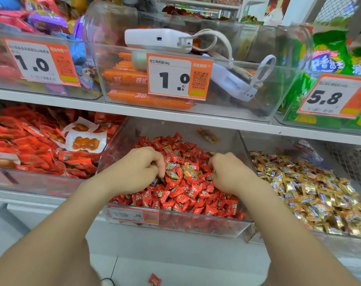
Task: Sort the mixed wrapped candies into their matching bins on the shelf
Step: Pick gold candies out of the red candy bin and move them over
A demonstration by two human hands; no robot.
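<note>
both hands are working inside the clear middle bin (115,145) on the lower shelf, which is holding a heap of red candies (185,195). the left hand (134,170) is lying knuckles-up on the left side of the heap, its fingers curling down into the wrappers beside a small cluster of gold candies (175,173) that is sitting mixed in among the red ones. the right hand (229,172) is resting on the right side of the same cluster, its fingertips digging into the pile. both hands are bent as if pinching, but the wrappers are hiding the fingertips, so i cannot tell whether either is actually gripping a candy

one more gold piece (208,135) is lying alone at the back of the middle bin. the matching gold pile (309,193) is filling the right bin (274,145) just beside it. a single red candy (155,279) is lying on the floor below. to the left, red snack packets (31,147) are crowding another bin

on the upper shelf (175,115) orange sausages (130,78) are stacking up behind a 1.0 price tag (175,77), with a white device (155,40) and its cord resting on top, and green bags (328,58) are standing at the right
</note>
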